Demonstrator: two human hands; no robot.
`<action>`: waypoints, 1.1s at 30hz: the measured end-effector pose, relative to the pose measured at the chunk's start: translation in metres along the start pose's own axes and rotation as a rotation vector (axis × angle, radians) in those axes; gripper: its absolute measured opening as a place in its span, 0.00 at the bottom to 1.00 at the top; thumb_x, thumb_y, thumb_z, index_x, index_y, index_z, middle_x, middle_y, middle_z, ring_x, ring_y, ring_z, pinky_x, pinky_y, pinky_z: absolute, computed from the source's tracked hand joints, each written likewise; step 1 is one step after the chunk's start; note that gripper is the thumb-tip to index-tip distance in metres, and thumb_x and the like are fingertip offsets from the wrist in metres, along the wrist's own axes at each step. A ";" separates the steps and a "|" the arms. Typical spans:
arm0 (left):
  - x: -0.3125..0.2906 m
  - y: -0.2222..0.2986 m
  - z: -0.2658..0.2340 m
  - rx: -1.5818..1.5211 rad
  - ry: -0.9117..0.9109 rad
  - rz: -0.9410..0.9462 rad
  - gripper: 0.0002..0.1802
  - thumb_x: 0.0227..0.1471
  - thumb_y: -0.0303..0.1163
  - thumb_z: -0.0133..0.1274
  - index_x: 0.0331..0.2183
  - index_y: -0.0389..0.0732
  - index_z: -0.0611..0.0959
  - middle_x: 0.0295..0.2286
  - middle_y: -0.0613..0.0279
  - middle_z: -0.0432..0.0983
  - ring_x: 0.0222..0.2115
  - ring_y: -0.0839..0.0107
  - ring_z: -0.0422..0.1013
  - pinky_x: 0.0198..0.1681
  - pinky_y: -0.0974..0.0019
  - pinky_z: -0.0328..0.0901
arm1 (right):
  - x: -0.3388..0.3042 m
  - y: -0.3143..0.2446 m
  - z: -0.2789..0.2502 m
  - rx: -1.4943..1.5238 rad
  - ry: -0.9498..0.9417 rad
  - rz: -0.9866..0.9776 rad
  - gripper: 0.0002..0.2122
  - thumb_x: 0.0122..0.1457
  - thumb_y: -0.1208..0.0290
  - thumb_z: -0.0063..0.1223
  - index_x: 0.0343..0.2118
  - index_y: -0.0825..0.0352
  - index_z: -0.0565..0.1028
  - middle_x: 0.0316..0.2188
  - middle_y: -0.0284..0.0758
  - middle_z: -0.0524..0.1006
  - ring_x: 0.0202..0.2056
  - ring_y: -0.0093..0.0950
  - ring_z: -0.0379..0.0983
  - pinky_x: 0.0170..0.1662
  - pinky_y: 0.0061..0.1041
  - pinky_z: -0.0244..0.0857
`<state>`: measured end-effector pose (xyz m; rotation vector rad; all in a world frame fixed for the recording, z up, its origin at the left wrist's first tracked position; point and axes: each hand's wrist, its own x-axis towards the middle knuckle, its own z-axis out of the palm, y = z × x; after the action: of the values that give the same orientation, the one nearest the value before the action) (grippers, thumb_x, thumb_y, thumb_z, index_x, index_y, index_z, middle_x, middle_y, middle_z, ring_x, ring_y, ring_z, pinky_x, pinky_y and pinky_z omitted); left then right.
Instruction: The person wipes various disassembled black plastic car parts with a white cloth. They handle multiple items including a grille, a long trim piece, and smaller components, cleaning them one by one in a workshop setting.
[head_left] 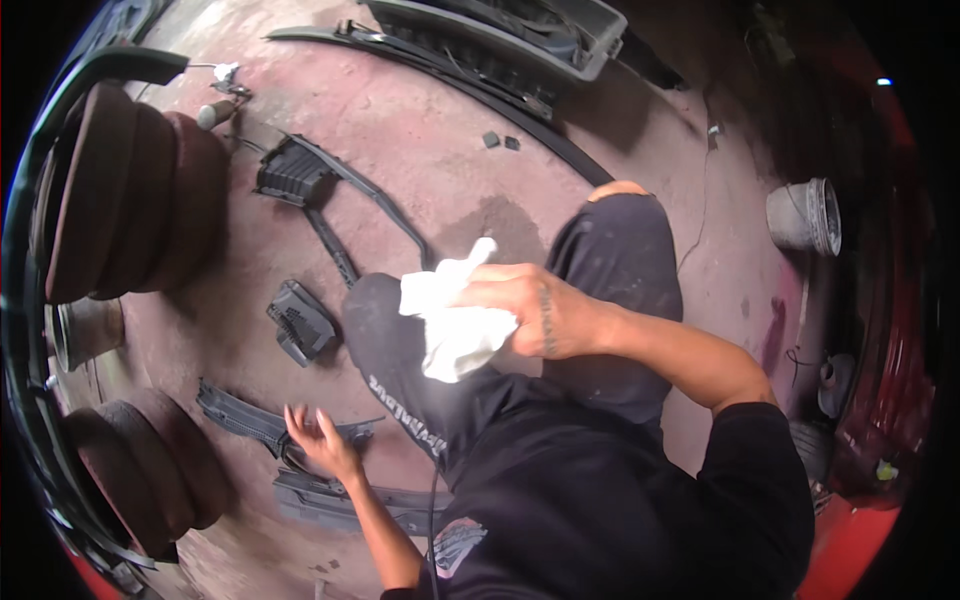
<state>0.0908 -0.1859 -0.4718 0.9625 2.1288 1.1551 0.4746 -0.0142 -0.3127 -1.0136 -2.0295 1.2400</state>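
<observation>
A crumpled white cloth [455, 325] is bunched in my right hand [535, 312], its fingers closed round it above my knees. Down at the left, my left hand [322, 440] has its fingers spread and holds nothing. It is over or beside a long black plastic trim panel [240, 418] on the floor; whether it touches the panel I cannot tell. Below that hand lies another long dark plastic panel [350, 502], partly hidden by my forearm. A small black plastic part [302, 322] rests on the floor beside my left knee.
Stacked brown wheels [130, 200] and a second stack [150, 465] stand at the left. A black duct-like piece [297, 172] with long arms lies ahead. Farther off are a long black strip [450, 75] and a grey bin [590, 60]. A bucket [803, 215] sits at the right.
</observation>
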 end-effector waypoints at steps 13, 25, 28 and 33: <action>-0.084 0.274 0.274 -0.173 -1.313 0.441 0.32 0.37 0.15 0.55 0.50 0.36 0.81 0.40 0.51 0.78 0.42 0.55 0.77 0.46 0.60 0.70 | -0.089 0.058 -0.211 -0.013 -0.459 -0.008 0.21 0.48 0.73 0.63 0.48 0.69 0.80 0.46 0.42 0.78 0.49 0.43 0.75 0.50 0.34 0.70; -0.085 0.331 0.296 -0.051 -1.367 0.132 0.34 0.52 0.37 0.65 0.59 0.42 0.75 0.58 0.48 0.66 0.59 0.49 0.64 0.60 0.54 0.62 | 0.111 0.434 -0.176 -0.937 0.130 0.242 0.29 0.57 0.72 0.54 0.62 0.72 0.66 0.57 0.53 0.68 0.54 0.49 0.69 0.55 0.45 0.68; -0.095 0.329 0.295 0.037 -1.233 0.125 0.34 0.54 0.44 0.64 0.59 0.42 0.76 0.57 0.48 0.66 0.58 0.48 0.64 0.59 0.54 0.63 | 0.126 0.467 -0.159 -1.021 0.152 0.287 0.32 0.57 0.71 0.55 0.66 0.69 0.61 0.56 0.54 0.67 0.53 0.50 0.69 0.56 0.47 0.67; -0.109 0.339 0.295 0.185 -1.089 0.101 0.30 0.56 0.41 0.62 0.59 0.46 0.76 0.57 0.46 0.65 0.57 0.47 0.65 0.59 0.52 0.63 | 0.136 0.470 -0.162 -0.978 0.086 0.380 0.31 0.61 0.75 0.48 0.69 0.62 0.58 0.53 0.52 0.71 0.53 0.48 0.71 0.55 0.46 0.65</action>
<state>0.4828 0.0002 -0.3135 1.3667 1.2930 0.2866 0.6701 0.3133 -0.6598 -1.9062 -2.4626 0.2521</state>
